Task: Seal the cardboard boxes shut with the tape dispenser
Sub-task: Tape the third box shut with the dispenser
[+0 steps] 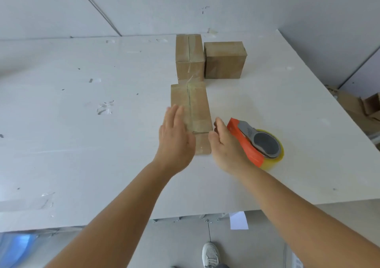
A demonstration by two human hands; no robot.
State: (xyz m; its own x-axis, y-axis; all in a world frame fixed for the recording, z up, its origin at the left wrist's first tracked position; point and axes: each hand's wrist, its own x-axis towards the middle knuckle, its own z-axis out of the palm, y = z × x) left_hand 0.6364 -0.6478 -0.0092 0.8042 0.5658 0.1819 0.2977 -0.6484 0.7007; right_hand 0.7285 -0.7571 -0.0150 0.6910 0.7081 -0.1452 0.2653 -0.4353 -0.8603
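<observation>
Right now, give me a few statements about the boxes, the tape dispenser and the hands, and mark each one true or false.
1. Three cardboard boxes sit on the white table. True.
2. The right hand grips the tape dispenser. False: the dispenser lies on the table beside that hand, not gripped.
3. The left hand has straight fingers at the nearest box. True.
4. The nearest box has open flaps. False: its flaps are shut with tape along the seam.

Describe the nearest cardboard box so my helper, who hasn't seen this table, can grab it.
On the white table, three brown boxes cluster right of centre. The nearest box lies flat, lengthwise, between the left hand and right hand, beside the orange tape dispenser. Unlike the two upright boxes behind it, it is low and long.
</observation>
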